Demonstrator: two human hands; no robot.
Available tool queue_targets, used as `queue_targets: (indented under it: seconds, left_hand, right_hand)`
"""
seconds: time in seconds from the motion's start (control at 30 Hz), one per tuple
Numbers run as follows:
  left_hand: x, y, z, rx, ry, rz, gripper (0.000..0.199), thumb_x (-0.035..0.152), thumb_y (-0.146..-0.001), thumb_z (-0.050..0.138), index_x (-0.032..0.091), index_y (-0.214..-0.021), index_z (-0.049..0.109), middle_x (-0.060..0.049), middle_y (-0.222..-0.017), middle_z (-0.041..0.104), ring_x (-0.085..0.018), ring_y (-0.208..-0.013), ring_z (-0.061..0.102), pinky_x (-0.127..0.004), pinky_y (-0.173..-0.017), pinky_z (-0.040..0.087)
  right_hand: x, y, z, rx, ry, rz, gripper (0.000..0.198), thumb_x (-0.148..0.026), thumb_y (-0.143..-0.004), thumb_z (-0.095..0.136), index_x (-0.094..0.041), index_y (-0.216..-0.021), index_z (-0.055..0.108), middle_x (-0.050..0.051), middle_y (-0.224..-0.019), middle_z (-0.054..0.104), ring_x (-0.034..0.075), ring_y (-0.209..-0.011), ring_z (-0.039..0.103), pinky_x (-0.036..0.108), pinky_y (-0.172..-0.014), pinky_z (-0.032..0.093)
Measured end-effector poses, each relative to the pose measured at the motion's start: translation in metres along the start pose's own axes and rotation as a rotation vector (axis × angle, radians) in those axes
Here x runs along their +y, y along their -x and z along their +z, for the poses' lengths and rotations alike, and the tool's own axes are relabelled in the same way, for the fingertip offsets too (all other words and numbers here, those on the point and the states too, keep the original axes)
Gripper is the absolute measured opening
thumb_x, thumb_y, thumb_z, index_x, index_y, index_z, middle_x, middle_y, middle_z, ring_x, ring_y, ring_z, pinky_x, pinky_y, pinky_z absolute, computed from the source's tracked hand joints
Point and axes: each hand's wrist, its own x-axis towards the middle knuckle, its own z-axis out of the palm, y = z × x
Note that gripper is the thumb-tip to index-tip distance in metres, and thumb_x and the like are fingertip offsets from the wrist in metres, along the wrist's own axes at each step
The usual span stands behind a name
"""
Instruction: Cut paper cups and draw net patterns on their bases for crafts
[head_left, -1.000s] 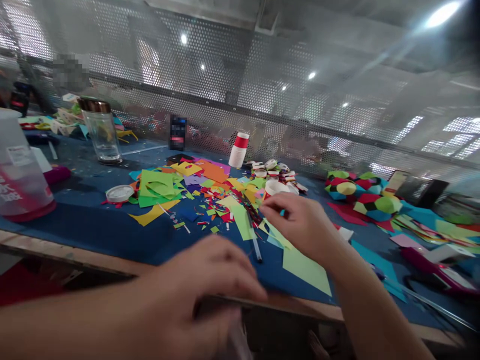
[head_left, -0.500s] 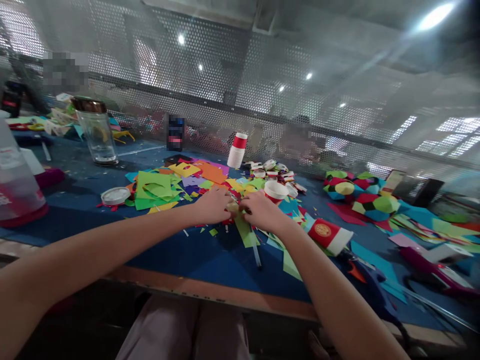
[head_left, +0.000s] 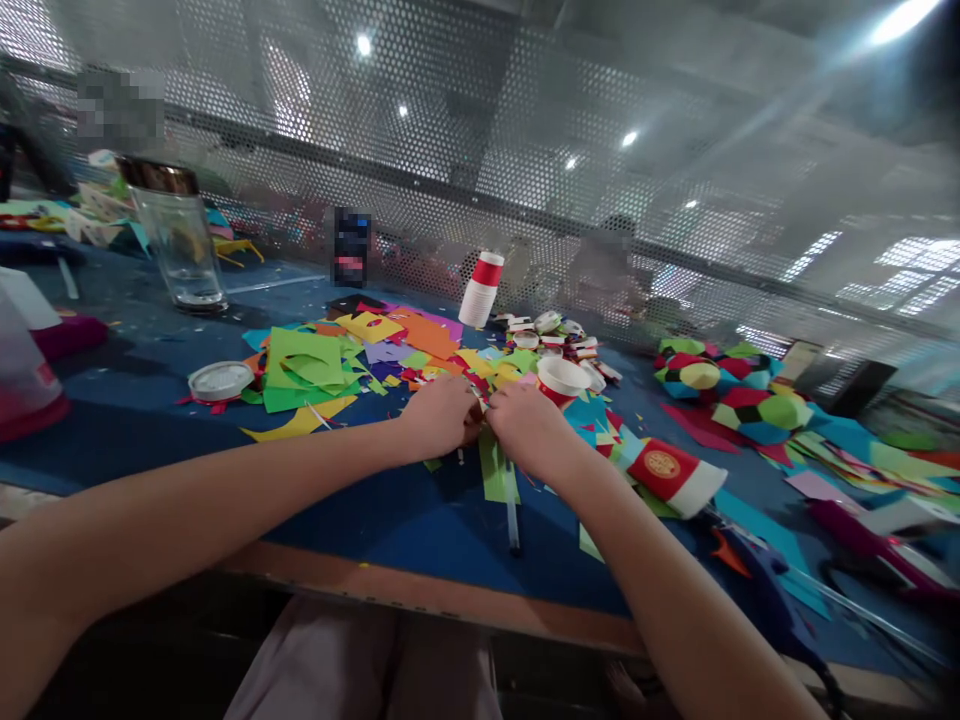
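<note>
My left hand [head_left: 441, 418] and my right hand [head_left: 529, 425] meet over the middle of the table, fingers curled and pinched close together. Whatever small piece lies between them is mostly hidden by the fingers. Under the right hand, a green paper strip [head_left: 495, 475] lies on the blue tabletop, with a clear stick [head_left: 513, 515] beside it. A red and white paper cup [head_left: 562, 378] stands open just beyond the right hand. Loose green paper sheets [head_left: 304, 360] and coloured scraps spread beyond the left hand.
At the left stand a glass bottle [head_left: 180, 250] and a round lid [head_left: 220, 381]. A stack of cups [head_left: 481, 290] stands at the back. To the right lie a tipped cup [head_left: 679, 475], a blue glue gun [head_left: 765, 580] and paper balls [head_left: 761, 412]. A perforated metal screen [head_left: 450, 120] rises behind.
Both hands have drawn closer together, and the small pale piece seen between the fingers is now mostly covered. The camera view has shifted slightly.
</note>
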Motion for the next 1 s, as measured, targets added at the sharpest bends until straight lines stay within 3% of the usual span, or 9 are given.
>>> queue_targets:
  seconds: [0.23, 0.5, 0.8, 1.0]
  left_hand:
    - [0.000, 0.001, 0.002, 0.024, -0.046, 0.026, 0.032, 0.036, -0.098, 0.063, 0.016, -0.123, 0.062, -0.010, -0.124, 0.064, -0.024, -0.107, 0.065, -0.045, -0.091, 0.057]
    - [0.004, 0.009, 0.000, 0.047, -0.083, 0.077, 0.030, 0.035, -0.099, 0.063, 0.017, -0.122, 0.063, -0.010, -0.126, 0.063, -0.025, -0.111, 0.064, -0.047, -0.095, 0.056]
    - [0.000, 0.007, 0.003, 0.047, 0.002, 0.074, 0.029, 0.035, -0.098, 0.063, 0.016, -0.121, 0.063, -0.010, -0.127, 0.064, -0.025, -0.113, 0.063, -0.048, -0.097, 0.055]
    - [0.000, 0.008, 0.004, 0.067, 0.060, 0.081, 0.030, 0.039, -0.098, 0.063, 0.016, -0.118, 0.064, -0.010, -0.123, 0.065, -0.025, -0.112, 0.064, -0.049, -0.097, 0.054]
  right_hand:
    - [0.000, -0.002, 0.016, 0.112, -0.096, 0.023, 0.030, -0.032, -0.097, 0.065, -0.016, -0.122, 0.065, 0.011, -0.128, 0.065, 0.026, -0.112, 0.065, 0.048, -0.095, 0.055]
    - [0.027, 0.004, 0.025, 0.262, -0.360, 0.079, 0.022, -0.031, -0.098, 0.064, -0.016, -0.115, 0.066, 0.008, -0.117, 0.069, 0.022, -0.102, 0.068, 0.044, -0.088, 0.058]
    - [0.035, 0.014, 0.031, 0.194, -0.588, -0.021, 0.008, -0.023, -0.095, 0.067, -0.016, -0.096, 0.071, 0.005, -0.106, 0.073, 0.022, -0.105, 0.067, 0.046, -0.096, 0.054]
    - [0.038, 0.017, 0.032, 0.232, -0.723, 0.009, 0.010, -0.024, -0.094, 0.068, -0.016, -0.089, 0.070, 0.005, -0.103, 0.073, 0.022, -0.104, 0.067, 0.046, -0.097, 0.051]
